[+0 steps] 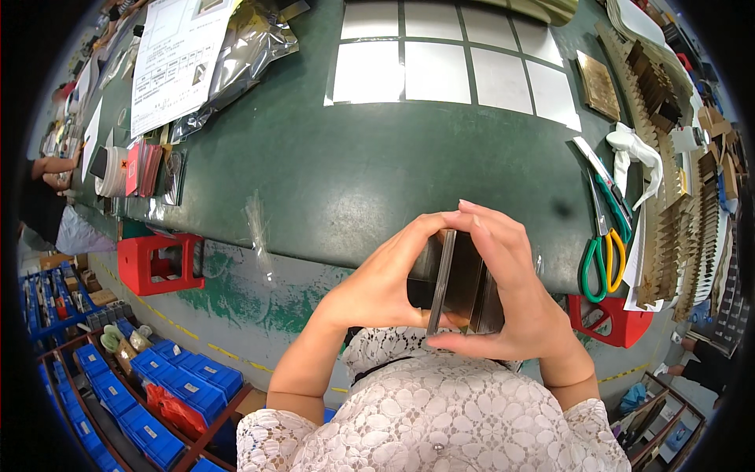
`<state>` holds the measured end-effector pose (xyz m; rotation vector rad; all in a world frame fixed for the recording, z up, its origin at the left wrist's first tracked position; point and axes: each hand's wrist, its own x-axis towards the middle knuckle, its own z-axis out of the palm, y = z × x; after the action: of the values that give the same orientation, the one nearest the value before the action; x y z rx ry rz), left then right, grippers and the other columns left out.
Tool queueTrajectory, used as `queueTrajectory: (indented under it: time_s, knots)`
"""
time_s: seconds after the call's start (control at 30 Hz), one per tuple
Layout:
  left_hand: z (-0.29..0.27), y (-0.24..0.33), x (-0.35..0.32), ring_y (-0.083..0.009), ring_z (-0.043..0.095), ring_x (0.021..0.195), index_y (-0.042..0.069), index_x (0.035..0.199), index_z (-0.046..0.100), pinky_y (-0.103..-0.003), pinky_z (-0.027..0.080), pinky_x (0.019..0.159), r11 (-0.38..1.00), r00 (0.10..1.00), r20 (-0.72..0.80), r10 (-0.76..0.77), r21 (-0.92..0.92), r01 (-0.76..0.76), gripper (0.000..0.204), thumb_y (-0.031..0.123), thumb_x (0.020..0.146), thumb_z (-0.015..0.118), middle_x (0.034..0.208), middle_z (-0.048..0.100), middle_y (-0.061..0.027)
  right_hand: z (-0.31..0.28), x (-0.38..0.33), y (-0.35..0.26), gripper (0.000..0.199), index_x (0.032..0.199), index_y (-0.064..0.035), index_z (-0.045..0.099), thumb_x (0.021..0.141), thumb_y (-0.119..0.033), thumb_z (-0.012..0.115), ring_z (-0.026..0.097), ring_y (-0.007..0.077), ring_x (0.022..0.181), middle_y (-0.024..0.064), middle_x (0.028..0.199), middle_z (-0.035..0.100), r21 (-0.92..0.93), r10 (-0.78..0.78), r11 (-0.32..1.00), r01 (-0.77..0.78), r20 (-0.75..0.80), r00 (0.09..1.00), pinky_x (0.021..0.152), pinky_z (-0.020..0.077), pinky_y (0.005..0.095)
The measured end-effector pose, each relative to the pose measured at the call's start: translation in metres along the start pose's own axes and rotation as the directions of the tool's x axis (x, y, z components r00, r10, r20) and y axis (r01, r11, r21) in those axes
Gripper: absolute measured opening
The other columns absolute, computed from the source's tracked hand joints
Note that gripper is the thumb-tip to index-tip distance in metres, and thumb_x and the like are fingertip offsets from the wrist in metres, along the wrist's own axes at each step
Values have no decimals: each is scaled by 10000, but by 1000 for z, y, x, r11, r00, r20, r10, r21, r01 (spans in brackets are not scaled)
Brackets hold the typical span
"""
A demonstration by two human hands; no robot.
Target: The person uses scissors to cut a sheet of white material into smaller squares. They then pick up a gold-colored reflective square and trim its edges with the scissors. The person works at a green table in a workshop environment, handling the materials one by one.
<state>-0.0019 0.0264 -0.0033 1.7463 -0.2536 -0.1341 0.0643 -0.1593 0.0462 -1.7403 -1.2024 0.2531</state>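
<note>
In front of my chest, over the near table edge, I hold a stack of dark, thin rectangular plates [465,285] on edge between both hands. Their exact kind and material I cannot tell. My left hand [376,282] curves round the left side, its fingers reaching over the top and its thumb below. From the right, my right hand [521,299] closes on the stack, with fingers along the top and thumb under the lower edge. The fingertips of both hands meet at the top. Narrow gaps show between some of the plates.
On the green table [330,173] lie white sheets [437,72] in a grid. Scissors [604,256], a cutter knife [604,177] and a white glove [635,157] lie at right. Papers [174,63] and red cards [145,168] sit at left. Red stools [160,263] stand below.
</note>
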Motion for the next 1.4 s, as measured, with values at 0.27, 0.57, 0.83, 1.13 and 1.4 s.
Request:
queueTrajectory:
  time_s: [0.27,0.57,0.83,1.13,1.4]
  knots:
    - [-2,4,1,-292,485,1193,31,1354,350,-391,400,995,999,1000,19,-20,-31,21,994,235,546,892,1307,467,-149,1,0,0,939,1420,-45,334,633,-172,830,402,421,1233,165,1357,407,-9,-16,1000,16,-12,1000,1019,359,482]
    - [-2,2,-1,-322,498,1176,47,1341,364,-405,409,986,998,1000,-12,12,-55,-13,962,245,552,877,1281,479,-147,0,3,-1,907,1424,-77,328,655,-142,805,382,435,1260,206,1407,374,-51,-56,997,58,29,998,1034,349,493]
    - [-3,-1,-1,-263,490,1186,-5,1385,309,-375,421,966,1000,999,39,1,1,-1,1093,301,536,926,1309,463,-155,2,4,-3,919,1409,-66,340,622,-108,812,406,426,1235,169,1351,417,-51,-25,998,25,11,1000,1015,377,488]
    - [-3,3,0,-313,511,1122,22,1340,349,-387,425,955,996,997,12,81,32,-81,960,223,561,872,1237,486,-158,2,3,0,921,1401,-65,351,607,-93,815,411,423,1233,167,1351,420,-33,-43,999,43,7,999,1016,374,490]
    - [-4,3,1,-316,531,1094,37,1305,376,-388,437,934,998,998,4,70,-10,-70,888,188,571,851,1189,509,-141,3,2,1,908,1396,-67,362,609,-97,814,410,420,1236,165,1358,422,-30,-37,999,37,1,999,1017,373,487]
